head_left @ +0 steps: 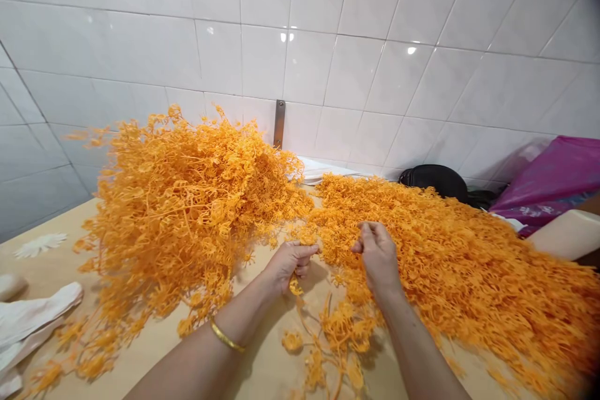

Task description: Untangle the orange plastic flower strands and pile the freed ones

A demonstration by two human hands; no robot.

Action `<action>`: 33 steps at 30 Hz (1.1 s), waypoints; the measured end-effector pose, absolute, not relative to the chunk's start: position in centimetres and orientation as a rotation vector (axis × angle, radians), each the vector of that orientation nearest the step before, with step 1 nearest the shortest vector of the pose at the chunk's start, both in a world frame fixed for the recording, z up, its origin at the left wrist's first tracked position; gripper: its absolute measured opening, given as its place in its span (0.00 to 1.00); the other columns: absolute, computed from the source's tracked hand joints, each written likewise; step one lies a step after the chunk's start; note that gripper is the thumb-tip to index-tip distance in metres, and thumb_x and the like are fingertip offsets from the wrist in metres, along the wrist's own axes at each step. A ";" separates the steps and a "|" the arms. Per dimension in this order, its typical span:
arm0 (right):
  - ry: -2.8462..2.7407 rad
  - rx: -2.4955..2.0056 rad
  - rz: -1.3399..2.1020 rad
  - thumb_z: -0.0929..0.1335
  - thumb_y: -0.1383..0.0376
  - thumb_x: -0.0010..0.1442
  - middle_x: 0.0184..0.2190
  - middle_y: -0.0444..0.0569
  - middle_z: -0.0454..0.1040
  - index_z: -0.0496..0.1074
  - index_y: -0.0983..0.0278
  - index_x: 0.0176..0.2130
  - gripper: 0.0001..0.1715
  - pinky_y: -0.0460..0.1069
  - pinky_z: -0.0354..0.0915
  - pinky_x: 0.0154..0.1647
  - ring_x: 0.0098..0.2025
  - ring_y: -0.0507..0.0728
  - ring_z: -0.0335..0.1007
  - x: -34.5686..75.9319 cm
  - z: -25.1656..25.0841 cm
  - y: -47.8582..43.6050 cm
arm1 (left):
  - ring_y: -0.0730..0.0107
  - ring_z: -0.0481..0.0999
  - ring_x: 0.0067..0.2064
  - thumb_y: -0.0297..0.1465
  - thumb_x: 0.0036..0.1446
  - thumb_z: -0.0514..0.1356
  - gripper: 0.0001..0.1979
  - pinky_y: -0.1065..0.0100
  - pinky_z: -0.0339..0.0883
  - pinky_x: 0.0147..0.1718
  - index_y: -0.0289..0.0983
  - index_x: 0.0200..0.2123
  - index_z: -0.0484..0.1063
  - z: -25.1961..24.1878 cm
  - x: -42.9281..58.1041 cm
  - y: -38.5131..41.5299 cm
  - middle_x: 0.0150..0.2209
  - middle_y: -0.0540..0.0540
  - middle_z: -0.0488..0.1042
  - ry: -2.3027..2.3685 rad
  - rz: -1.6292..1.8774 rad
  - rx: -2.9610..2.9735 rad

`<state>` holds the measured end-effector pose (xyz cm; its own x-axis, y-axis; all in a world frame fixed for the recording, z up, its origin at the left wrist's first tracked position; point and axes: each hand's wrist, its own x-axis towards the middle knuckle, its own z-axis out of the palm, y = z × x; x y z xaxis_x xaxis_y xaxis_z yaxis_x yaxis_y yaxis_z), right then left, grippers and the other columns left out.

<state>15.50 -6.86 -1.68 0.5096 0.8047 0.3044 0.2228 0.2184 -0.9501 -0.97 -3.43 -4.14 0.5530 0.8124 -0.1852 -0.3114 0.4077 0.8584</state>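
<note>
**A:** What fills the view?

**B:** A white tiled wall [328, 69] behind a tabletop [154, 340], which carries a left heap of orange plastic sprigs [178, 212] and a right heap [450, 269]. A magenta plastic bag [548, 181] sits far right.

**A:** And the hands?

**B:** Apart but close, between the heaps. The left hand [290, 265], a gold bangle [226, 336] at its wrist, curls around a loose sprig [295, 287]. The right hand [377, 256] pinches at the right heap's edge.

**A:** Best handling?

**B:** Probably teasing out small tufts gently.

**A:** Labels?

**B:** No readable writing.
</note>
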 end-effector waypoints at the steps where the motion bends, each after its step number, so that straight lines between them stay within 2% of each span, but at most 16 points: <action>1: -1.104 -1.320 0.534 0.60 0.54 0.53 0.17 0.39 0.55 0.61 0.62 0.29 0.14 0.45 0.56 0.21 0.20 0.49 0.55 15.0 -1.7 -7.0 | 0.85 0.44 0.12 0.33 0.40 0.61 0.15 0.75 0.36 0.14 0.35 0.16 0.54 -4.1 -0.9 -3.5 0.10 0.59 0.45 0.664 0.764 0.899; 5: -1.396 -1.377 0.541 0.62 0.52 0.50 0.18 0.40 0.56 0.65 0.64 0.32 0.18 0.45 0.53 0.21 0.20 0.49 0.52 13.5 -1.9 -7.3 | 0.85 0.44 0.12 0.33 0.40 0.61 0.14 0.74 0.36 0.14 0.35 0.15 0.57 -4.0 -0.7 -3.9 0.10 0.59 0.45 0.700 0.768 0.939; 8: -1.617 -1.417 0.459 0.65 0.53 0.47 0.25 0.45 0.62 0.68 0.64 0.37 0.21 0.46 0.56 0.25 0.25 0.51 0.57 13.4 -2.1 -7.3 | 0.85 0.44 0.12 0.31 0.39 0.61 0.12 0.73 0.36 0.14 0.34 0.15 0.58 -3.9 -0.8 -4.0 0.09 0.59 0.46 0.719 0.767 0.963; 11: -1.718 -1.359 0.363 0.63 0.57 0.50 0.28 0.47 0.63 0.69 0.64 0.28 0.14 0.46 0.56 0.29 0.29 0.51 0.58 13.3 -2.4 -7.3 | 0.85 0.45 0.12 0.30 0.39 0.61 0.11 0.73 0.36 0.14 0.34 0.17 0.60 -4.1 -0.7 -4.0 0.10 0.58 0.48 0.718 0.744 1.002; 14: -1.555 -1.384 0.369 0.61 0.58 0.52 0.19 0.43 0.60 0.64 0.65 0.20 0.17 0.45 0.52 0.23 0.23 0.49 0.54 12.9 -3.0 -7.3 | 0.85 0.46 0.12 0.31 0.39 0.61 0.10 0.74 0.35 0.14 0.33 0.19 0.62 -4.2 -0.5 -3.8 0.10 0.58 0.50 0.695 0.737 1.017; 21: -0.864 -1.134 0.791 0.65 0.55 0.47 0.13 0.38 0.59 0.59 0.65 0.19 0.17 0.43 0.53 0.18 0.16 0.46 0.53 10.5 -4.2 -6.3 | 0.85 0.45 0.12 0.32 0.39 0.61 0.11 0.74 0.37 0.15 0.33 0.17 0.61 -3.1 0.1 -4.0 0.09 0.59 0.48 0.610 0.712 1.026; 24: -0.675 -1.041 0.868 0.68 0.58 0.44 0.13 0.35 0.58 0.58 0.65 0.20 0.17 0.42 0.55 0.17 0.14 0.44 0.51 10.7 -3.6 -6.1 | 0.85 0.45 0.13 0.31 0.39 0.60 0.11 0.73 0.37 0.15 0.33 0.16 0.60 -2.9 -0.1 -4.1 0.09 0.59 0.48 0.596 0.731 1.039; 28: -0.392 -1.010 0.840 0.63 0.60 0.51 0.14 0.34 0.59 0.56 0.64 0.22 0.13 0.46 0.64 0.23 0.12 0.43 0.51 13.4 -2.3 -6.1 | 0.85 0.44 0.12 0.32 0.40 0.60 0.14 0.73 0.37 0.15 0.35 0.15 0.57 -3.4 -0.6 -4.2 0.09 0.59 0.47 0.536 0.649 1.040; 30: -0.434 -1.009 0.828 0.64 0.61 0.50 0.15 0.34 0.61 0.56 0.63 0.23 0.12 0.49 0.66 0.26 0.13 0.43 0.53 14.4 -1.8 -6.3 | 0.85 0.44 0.12 0.33 0.39 0.61 0.13 0.73 0.36 0.15 0.34 0.16 0.58 -3.7 -0.6 -4.3 0.10 0.59 0.47 0.562 0.585 1.050; 33: -0.770 -1.109 0.906 0.67 0.59 0.46 0.21 0.39 0.66 0.61 0.63 0.29 0.13 0.47 0.64 0.26 0.19 0.46 0.61 14.1 -1.7 -6.7 | 0.85 0.44 0.13 0.33 0.37 0.62 0.13 0.72 0.34 0.15 0.34 0.17 0.61 -3.9 -0.4 -4.4 0.10 0.59 0.48 0.653 0.526 1.081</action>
